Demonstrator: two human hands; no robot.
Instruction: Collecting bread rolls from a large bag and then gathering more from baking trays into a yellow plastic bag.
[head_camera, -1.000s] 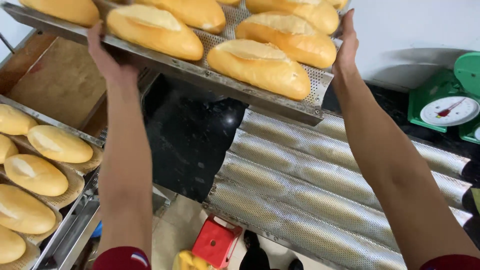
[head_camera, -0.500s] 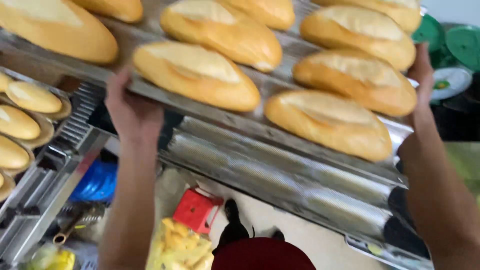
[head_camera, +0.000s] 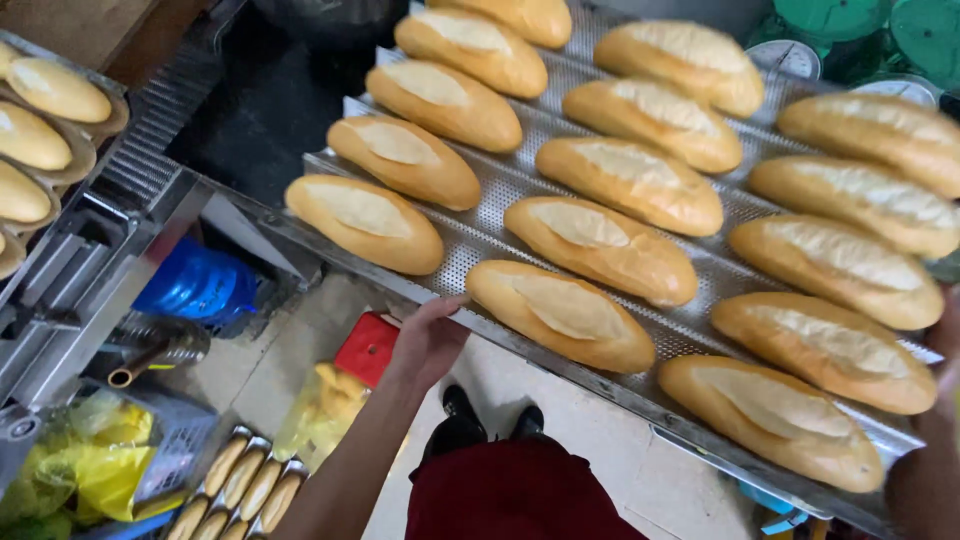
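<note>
You are holding the full bread tray (head_camera: 520, 180) by its edges, left hand (head_camera: 428, 340) fingers gripping, right hand (head_camera: 945, 350) mostly hidden, not yet set down.

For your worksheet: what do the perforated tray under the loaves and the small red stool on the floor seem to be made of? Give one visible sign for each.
Tray: looks like metal, probably aluminium or steel, with a dull silver sheen, rows of fine punched holes and pressed troughs. The left hand grips its near edge.
Red stool: probably moulded plastic, with a smooth, evenly coloured, slightly glossy top; only partly visible, so not certain.
</note>
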